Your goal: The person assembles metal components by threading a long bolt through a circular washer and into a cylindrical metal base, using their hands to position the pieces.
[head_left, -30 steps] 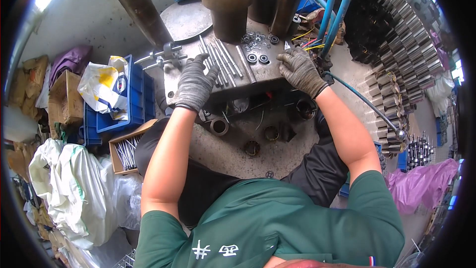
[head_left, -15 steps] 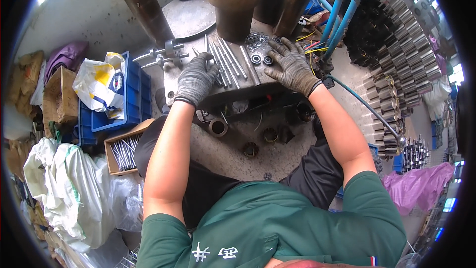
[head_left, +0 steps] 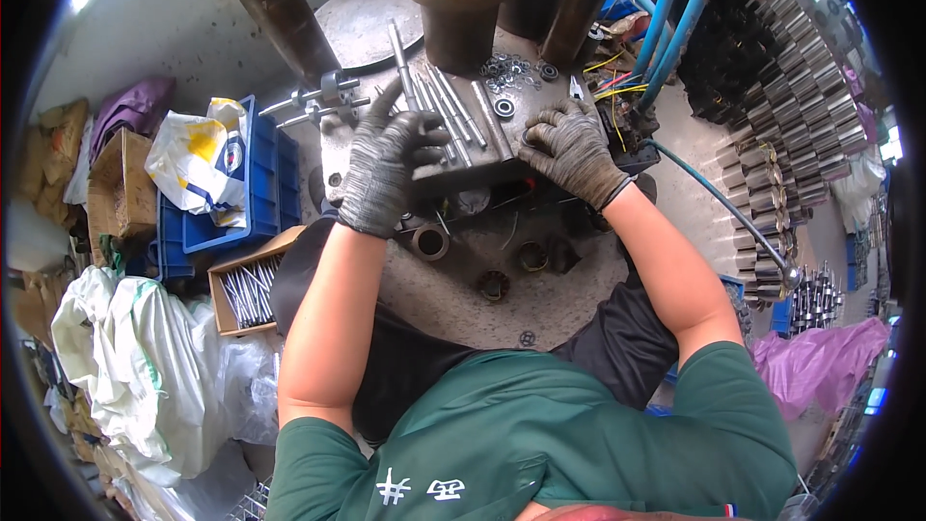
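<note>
My left hand (head_left: 386,169), in a grey glove, is at the left of the metal bench with its fingers curled around a metal shaft (head_left: 400,56), whose far end points away from me. Several similar shafts (head_left: 453,106) lie side by side just right of it. My gloved right hand (head_left: 571,150) is at the bench's near right edge, thumb and fingers closed on a small ring bearing (head_left: 530,138), partly hidden by the glove. Another bearing (head_left: 503,108) lies beyond it, and one more bearing (head_left: 549,71) is farther back. A thicker rod (head_left: 492,121) rests between the hands.
A heavy steel cylinder (head_left: 459,0) stands at the back, near small loose rings (head_left: 509,69). Thick posts (head_left: 280,14) rise at both sides. Blue crates (head_left: 280,174) and a carton of rods (head_left: 246,294) are at left; stacked metal cylinders (head_left: 805,87) and a blue hose (head_left: 719,188) at right.
My left hand has curled around a shaft, which now reaches farther back. My right hand has drawn nearer to me and taken one of the two front bearings, uncovering another at the back.
</note>
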Motion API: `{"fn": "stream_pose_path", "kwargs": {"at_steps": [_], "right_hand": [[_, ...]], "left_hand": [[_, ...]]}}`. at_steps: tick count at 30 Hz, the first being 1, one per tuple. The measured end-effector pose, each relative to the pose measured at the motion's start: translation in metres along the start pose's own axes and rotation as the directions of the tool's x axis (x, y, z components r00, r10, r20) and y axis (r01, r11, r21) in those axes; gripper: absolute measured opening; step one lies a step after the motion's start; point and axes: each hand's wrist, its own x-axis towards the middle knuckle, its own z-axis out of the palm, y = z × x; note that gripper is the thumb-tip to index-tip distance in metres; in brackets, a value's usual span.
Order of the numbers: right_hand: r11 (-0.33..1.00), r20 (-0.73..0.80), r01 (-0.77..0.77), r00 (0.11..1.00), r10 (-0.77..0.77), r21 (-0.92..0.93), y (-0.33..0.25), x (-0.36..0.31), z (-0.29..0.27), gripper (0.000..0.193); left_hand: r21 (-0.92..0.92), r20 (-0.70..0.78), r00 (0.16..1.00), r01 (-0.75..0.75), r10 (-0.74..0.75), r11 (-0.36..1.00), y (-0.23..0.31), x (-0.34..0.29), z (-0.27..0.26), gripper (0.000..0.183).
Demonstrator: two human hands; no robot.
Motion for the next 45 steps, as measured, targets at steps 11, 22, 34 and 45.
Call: {"fn": "stream_pose_path", "kwargs": {"at_steps": [11, 22, 34, 45], "right_hand": [[0.48, -0.096, -0.15, 0.888, 0.45, 0.864, -0.013, -0.024, -0.011, 0.013], [-0.509, 0.319, -0.045, 0.825, 0.467, 0.86, -0.012, -0.047, -0.032, 0.035], [-0.518, 0.466, -0.223, 0.787, 0.405, 0.826, -0.013, -0.053, -0.039, 0.033], [-0.37, 0.347, -0.196, 0.846, 0.405, 0.908, -0.028, -0.054, -0.033, 0.037]], "left_hand": [[-0.04, 0.413, 0.849, 0.378, -0.329, 0.925, -0.053, -0.046, 0.056, 0.059], [0.49, 0.367, 0.804, 0.26, -0.468, 0.832, -0.078, -0.057, 0.08, 0.042], [0.58, 0.356, 0.862, 0.1, -0.362, 0.809, -0.09, -0.053, 0.078, 0.041], [0.562, 0.352, 0.882, 0.067, -0.312, 0.824, -0.098, -0.055, 0.071, 0.044]]}}
